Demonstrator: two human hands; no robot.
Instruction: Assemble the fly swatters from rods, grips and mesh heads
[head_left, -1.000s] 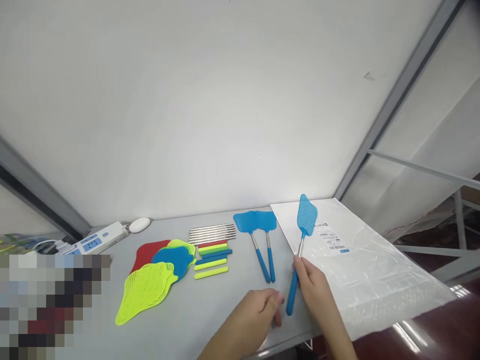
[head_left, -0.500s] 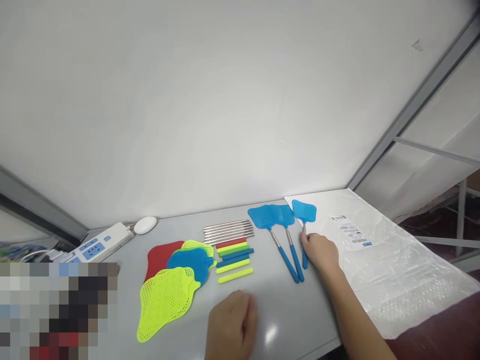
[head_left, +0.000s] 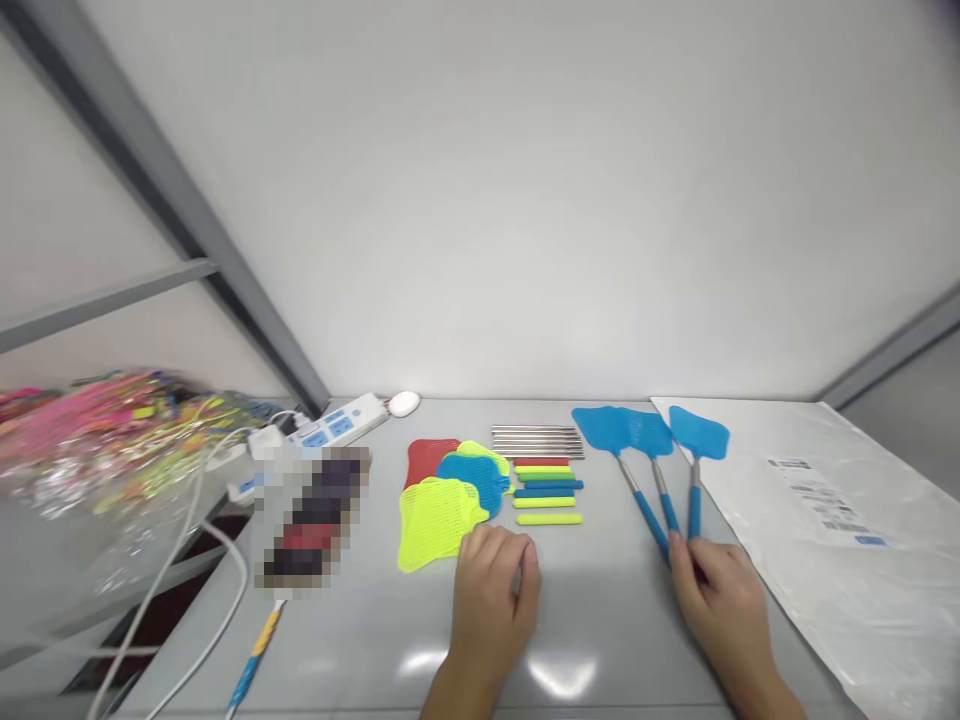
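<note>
Blue swatter (head_left: 699,434) lies centre-right, right hand (head_left: 724,595) at its handle (head_left: 695,508), left hand (head_left: 491,590) loosely curled lower centre; can't tell either's fingers' grip.

Right grip (head_left: 720,592): down at the lower handle of the rightmost blue swatter (head_left: 699,432), finger closure partly hidden!
Blue pair (head_left: 654,432): two swatters just left of that grip, heads overlapping.
Left grip (head_left: 492,580): loosely curled over the counter (head_left: 615,600), thumb apart.
Mesh heads (head_left: 435,520): yellow, blue, red, overlapping, beyond and left of the left grip.
Coloured tubes (head_left: 549,519): beyond it, rightward, metal rods (head_left: 536,441) farther.
White bag (head_left: 817,560): right of the right grip.
</note>
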